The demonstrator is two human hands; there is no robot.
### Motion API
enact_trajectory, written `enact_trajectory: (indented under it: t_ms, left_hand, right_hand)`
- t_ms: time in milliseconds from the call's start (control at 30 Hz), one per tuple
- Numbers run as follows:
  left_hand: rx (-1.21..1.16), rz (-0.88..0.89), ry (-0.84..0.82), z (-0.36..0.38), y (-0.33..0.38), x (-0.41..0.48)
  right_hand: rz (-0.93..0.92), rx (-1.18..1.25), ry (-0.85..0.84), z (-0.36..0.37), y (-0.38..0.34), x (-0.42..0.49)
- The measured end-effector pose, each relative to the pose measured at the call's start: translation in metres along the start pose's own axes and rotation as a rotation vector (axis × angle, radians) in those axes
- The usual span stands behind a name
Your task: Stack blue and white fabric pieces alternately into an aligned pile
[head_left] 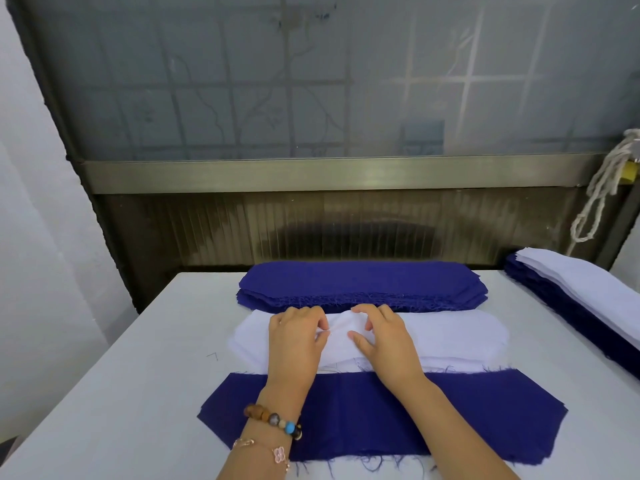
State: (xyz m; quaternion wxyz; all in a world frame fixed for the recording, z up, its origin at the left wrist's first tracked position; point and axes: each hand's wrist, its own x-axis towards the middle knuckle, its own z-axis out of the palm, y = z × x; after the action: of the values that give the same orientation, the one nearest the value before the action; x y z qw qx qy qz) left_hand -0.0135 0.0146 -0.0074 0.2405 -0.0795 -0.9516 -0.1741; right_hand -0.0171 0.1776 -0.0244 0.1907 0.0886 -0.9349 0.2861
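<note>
Your left hand (298,337) and right hand (384,336) pinch the top white piece (341,329) mid-length, fingers curled. Light and limp, so you'd better take it nearer its ends.

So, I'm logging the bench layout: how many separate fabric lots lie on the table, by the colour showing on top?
Blue on top: 2, the far blue stack and the near blue piece.
White on top: 2, the middle white stack and the right-edge stack, which has blue beneath.
Total: 4.
</note>
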Motion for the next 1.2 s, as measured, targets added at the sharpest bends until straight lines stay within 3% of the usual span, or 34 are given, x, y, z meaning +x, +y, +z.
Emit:
enact_trajectory:
  t_ms: [467,567,700,867,1200]
  left_hand:
    - [-0.018,0.031,-0.087,0.002,-0.003,0.0]
    - [-0.04,-0.021,-0.099,0.001,-0.005,-0.001]
    - [-0.061,-0.041,-0.087,0.001,-0.004,-0.001]
    - [-0.089,-0.04,-0.075,0.0,-0.005,-0.003]
    - [0.08,-0.191,-0.084,-0.004,-0.018,0.001]
  right_hand:
    - [-0.058,-0.071,-0.031,0.0,0.001,0.001]
    - [0.043,-0.091,0.017,-0.006,0.004,0.004]
    - [0.182,-0.321,0.124,-0.022,0.017,0.006]
    - [0.317,-0.412,0.108,-0.042,0.04,0.006]
    - [0.688,-0.382,0.188,-0.073,0.077,-0.001]
